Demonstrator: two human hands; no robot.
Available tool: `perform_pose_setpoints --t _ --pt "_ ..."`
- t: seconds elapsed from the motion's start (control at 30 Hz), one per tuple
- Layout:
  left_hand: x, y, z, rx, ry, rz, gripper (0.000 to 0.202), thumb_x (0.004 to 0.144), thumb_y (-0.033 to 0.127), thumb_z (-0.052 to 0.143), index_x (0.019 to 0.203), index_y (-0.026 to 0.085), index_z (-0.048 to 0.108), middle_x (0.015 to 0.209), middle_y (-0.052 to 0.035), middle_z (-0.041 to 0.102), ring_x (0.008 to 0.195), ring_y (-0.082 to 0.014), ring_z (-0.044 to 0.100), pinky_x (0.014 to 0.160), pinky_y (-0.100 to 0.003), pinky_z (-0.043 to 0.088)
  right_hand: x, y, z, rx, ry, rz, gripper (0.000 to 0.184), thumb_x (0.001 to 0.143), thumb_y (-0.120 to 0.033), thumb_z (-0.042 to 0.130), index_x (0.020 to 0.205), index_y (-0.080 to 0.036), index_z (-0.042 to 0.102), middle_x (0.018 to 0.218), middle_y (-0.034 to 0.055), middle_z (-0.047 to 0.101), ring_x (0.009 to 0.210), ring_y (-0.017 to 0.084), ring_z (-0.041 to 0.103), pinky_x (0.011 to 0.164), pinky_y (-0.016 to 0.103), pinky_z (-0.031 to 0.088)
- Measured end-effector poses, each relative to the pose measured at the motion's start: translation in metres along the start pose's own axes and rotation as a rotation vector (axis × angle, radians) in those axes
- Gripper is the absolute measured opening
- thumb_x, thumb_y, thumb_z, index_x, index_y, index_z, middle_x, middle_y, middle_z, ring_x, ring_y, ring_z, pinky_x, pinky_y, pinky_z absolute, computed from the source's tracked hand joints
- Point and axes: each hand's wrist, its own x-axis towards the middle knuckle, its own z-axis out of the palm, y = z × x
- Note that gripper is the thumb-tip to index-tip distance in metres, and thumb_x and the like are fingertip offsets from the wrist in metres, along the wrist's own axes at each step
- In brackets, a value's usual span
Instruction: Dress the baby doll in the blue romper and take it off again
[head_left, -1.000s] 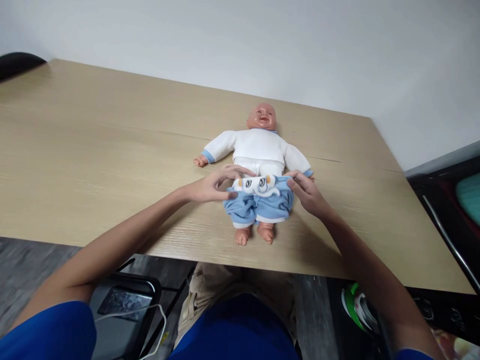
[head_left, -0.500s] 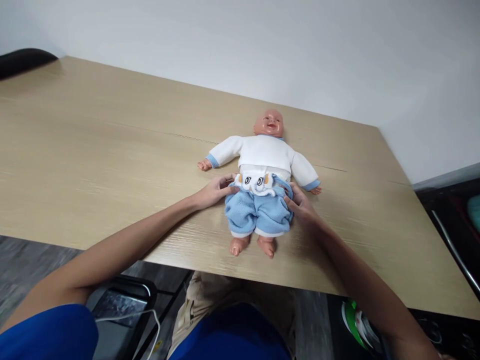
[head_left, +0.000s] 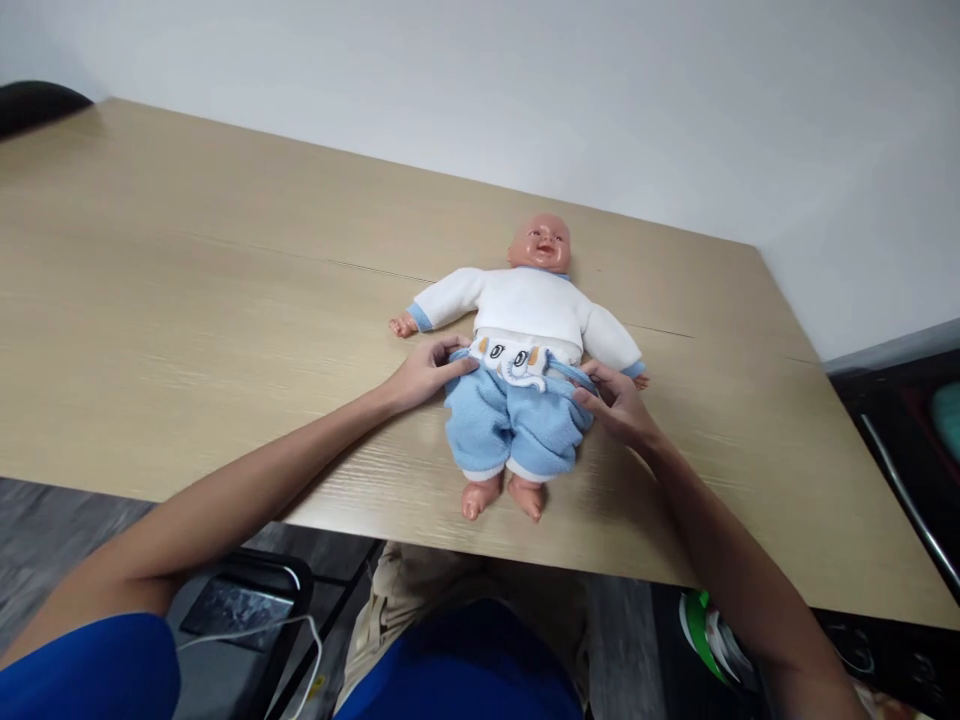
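A baby doll (head_left: 541, 245) lies on its back on the table, head toward the wall and feet toward me. It wears a white long-sleeved top (head_left: 529, 303) with blue cuffs. Light blue overalls (head_left: 480, 420) cover its legs up to the waist, their white animal-face bib (head_left: 514, 360) lying at the belly. My left hand (head_left: 429, 375) pinches the overalls' edge at the waist on the left. On the other side, my right hand (head_left: 615, 400) grips the waist edge by the blue strap (head_left: 566, 370). Some fingertips of both hands are hidden by the cloth.
The wooden table (head_left: 225, 300) reaches back to a pale wall (head_left: 480, 90). Below its front edge, a chair (head_left: 225, 640) bears a dark flat object and a white cable. Dark furniture (head_left: 900, 420) stands at the right, and a black chair back (head_left: 37, 105) at the far left.
Both hands have pulled the waist of the overalls slightly up and outward, my right hand moving a little to the right. The trouser legs look smoother and the doll's feet sit closer together.
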Motion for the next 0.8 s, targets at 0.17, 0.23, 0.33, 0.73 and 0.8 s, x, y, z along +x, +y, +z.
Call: perform_pose_setpoints --t 0.17,0.23,0.33,0.73,0.8 --pt "0.025 0.011 -0.008 0.179 0.17 0.314 0.054 0.092 0.076 0.087 0.102 0.026 0.068 0.127 -0.0107 0.072 0.128 -0.032 0.062 0.115 -0.047 0.051 0.019 -0.005 0.001 0.018 0.136 -0.057 0.06 0.101 -0.087 0.079 0.097 -0.029 0.064 0.087 -0.0004 0.058 0.081 0.021 0.055 0.077 0.036 0.05" --pt "0.042 0.015 -0.008 0.121 0.138 0.293 0.059 0.094 0.081 0.084 0.102 0.026 0.064 0.12 -0.0091 0.071 0.121 -0.0306 0.062 0.109 -0.044 0.052 0.034 0.0 0.005 0.071 0.216 -0.011 0.064 0.097 -0.092 0.079 0.102 -0.031 0.06 0.086 -0.0016 0.056 0.08 0.022 0.055 0.076 0.036 0.051" --pt "0.064 0.014 -0.003 0.046 0.102 0.207 0.063 0.095 0.082 0.084 0.108 0.024 0.064 0.102 -0.0037 0.066 0.101 -0.0242 0.06 0.096 -0.038 0.052 0.057 0.015 0.011 0.191 0.295 0.098 0.071 0.09 -0.099 0.078 0.104 -0.034 0.053 0.089 -0.0018 0.06 0.081 0.024 0.058 0.078 0.038 0.054" --pt "0.06 0.002 -0.008 0.09 0.056 0.24 0.055 0.096 0.073 0.088 0.096 0.021 0.072 0.099 -0.0034 0.065 0.092 -0.0206 0.058 0.088 -0.035 0.047 0.045 0.022 0.01 -0.013 0.321 -0.028 0.063 0.095 -0.092 0.077 0.088 -0.03 0.063 0.093 0.0023 0.062 0.096 0.027 0.061 0.098 0.045 0.058" --pt "0.063 0.008 -0.005 0.077 0.07 0.33 0.052 0.097 0.07 0.091 0.103 0.021 0.073 0.106 -0.0041 0.067 0.1 -0.0208 0.061 0.095 -0.035 0.048 0.047 0.012 0.006 -0.104 0.343 -0.161 0.054 0.1 -0.082 0.08 0.092 -0.03 0.067 0.101 0.0049 0.066 0.104 0.029 0.064 0.106 0.047 0.058"
